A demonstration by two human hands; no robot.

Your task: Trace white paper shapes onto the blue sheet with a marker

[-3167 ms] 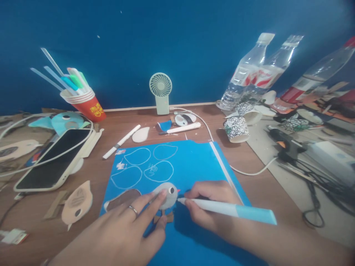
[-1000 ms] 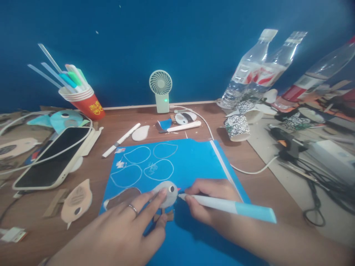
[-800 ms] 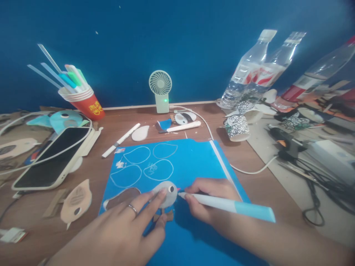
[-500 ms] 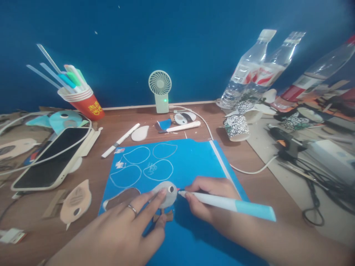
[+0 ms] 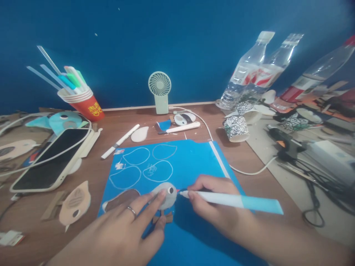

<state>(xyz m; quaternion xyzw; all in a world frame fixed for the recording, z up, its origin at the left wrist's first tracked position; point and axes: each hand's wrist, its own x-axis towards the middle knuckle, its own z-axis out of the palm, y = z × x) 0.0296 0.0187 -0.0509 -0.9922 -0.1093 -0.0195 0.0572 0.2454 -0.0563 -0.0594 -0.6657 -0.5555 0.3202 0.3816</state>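
A grey bird cutout [image 5: 167, 201] with a round eye, a small red beak and brown feet lies on a blue sheet [image 5: 194, 162]. My left hand [image 5: 127, 225] is spread over it, fingertips resting on its body and near its feet. My right hand [image 5: 213, 201] grips a white and light blue marker [image 5: 235, 200], its tip at the beak. Drawn white leaf-like outlines [image 5: 158, 171] mark the sheet's upper left. A brown piece [image 5: 122, 199] is partly under my left hand.
A phone [image 5: 50, 162], a tan bird cutout [image 5: 74, 203] and a red cup of markers [image 5: 88, 105] are at the left. A small fan [image 5: 160, 90] stands behind the sheet. Bottles [image 5: 246, 68], a patterned cup [image 5: 236, 128] and a glue gun [image 5: 280, 138] are at the right.
My right hand has shifted slightly right, and the marker lies a little flatter, its tip still near the beak. My left hand looks almost unmoved. The fan's green light no longer shows.
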